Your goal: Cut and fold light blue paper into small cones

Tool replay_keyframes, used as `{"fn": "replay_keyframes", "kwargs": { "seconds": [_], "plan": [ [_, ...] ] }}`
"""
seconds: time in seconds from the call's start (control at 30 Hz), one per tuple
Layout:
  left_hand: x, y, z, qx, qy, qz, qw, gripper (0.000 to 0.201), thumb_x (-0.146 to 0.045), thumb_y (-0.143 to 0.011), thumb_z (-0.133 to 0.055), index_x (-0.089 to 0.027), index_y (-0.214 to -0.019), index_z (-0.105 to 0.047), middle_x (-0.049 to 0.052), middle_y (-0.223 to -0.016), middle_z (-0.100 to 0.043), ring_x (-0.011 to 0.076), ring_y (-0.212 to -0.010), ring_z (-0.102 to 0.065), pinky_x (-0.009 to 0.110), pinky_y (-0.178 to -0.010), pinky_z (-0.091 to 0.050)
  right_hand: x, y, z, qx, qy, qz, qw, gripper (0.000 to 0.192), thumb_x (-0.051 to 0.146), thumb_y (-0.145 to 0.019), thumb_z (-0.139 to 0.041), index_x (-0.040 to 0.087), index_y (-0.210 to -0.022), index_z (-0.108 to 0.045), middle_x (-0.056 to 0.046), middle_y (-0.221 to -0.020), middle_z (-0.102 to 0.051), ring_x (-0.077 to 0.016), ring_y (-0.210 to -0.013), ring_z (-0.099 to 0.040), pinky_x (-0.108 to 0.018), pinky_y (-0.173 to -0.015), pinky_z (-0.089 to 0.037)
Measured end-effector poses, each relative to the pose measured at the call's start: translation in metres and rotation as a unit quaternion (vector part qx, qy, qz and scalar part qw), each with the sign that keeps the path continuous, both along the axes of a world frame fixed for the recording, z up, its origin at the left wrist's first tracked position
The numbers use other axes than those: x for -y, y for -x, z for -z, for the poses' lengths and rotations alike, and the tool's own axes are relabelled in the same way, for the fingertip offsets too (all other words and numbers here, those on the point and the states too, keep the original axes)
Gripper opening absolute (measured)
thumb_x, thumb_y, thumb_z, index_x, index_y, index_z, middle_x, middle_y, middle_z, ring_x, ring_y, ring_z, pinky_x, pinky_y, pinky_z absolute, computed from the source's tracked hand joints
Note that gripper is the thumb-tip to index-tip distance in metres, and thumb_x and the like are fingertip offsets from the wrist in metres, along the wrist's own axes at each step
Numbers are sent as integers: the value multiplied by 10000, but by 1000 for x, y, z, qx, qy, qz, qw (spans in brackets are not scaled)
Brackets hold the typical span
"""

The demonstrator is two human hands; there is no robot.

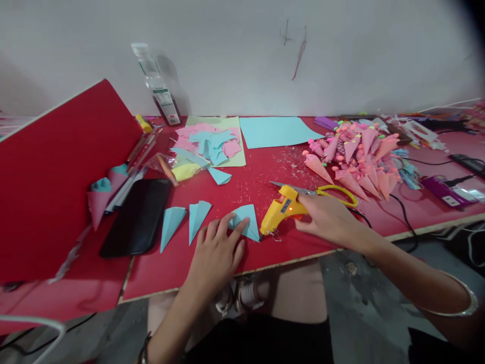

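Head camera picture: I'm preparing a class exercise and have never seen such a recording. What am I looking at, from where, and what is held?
One camera sits on a person's head, looking down at their own bare hands over a red tabletop. The left hand presses a light-blue paper cone flat. The right hand rests on a yellow hot-glue gun lying on the table. Nearby lie yellow-handled scissors, two more blue cones, a black phone and a pile of pink paper cones.

Dim, soft light; warped, blurred edges
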State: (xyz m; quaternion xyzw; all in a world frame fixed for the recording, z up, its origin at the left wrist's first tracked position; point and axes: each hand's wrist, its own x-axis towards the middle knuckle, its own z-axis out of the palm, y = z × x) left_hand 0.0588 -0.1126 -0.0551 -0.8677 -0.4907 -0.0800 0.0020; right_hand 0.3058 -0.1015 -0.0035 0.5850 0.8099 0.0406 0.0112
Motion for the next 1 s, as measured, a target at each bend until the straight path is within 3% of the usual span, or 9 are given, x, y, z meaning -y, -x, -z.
{"fn": "replay_keyframes", "kwargs": {
  "seconds": [0.27, 0.5, 1.0],
  "plan": [
    [0, 0, -1, 6, -3, -1, 1000, 402, -302, -849, -381, -320, -1247, -431, 45, -1227, -477, 260, -1004, -453, 413, -799, -395, -4, 0, -1, 22, -9, 0, 1000, 333, 321, -730, -514, 157, -1019, -497, -63, -779, -642, -206, -637, -591, -258, -489, -286],
    [1, 1, 3, 20, -15, 3, 1000, 404, -319, -839, -403, -181, -1212, -468, 75, -1232, -499, 263, -1020, -446, 410, -828, -390, -8, 3, -3, 36, 1, 25, 999, 326, 312, -738, -512, 150, -1021, -498, -68, -778, -645, -195, -614, -583, -258, -485, -265],
    [2, 2, 1, 25, -8, 1, 1000, 394, -316, -841, -392, -189, -1207, -466, 70, -1241, -494, 263, -1024, -442, 408, -831, -385, -22, 6, -3, 50, -11, 57, 997, 318, 317, -771, -467, 146, -1038, -476, -82, -760, -645, -218, -619, -591, -263, -467, -231]
  ]
}}
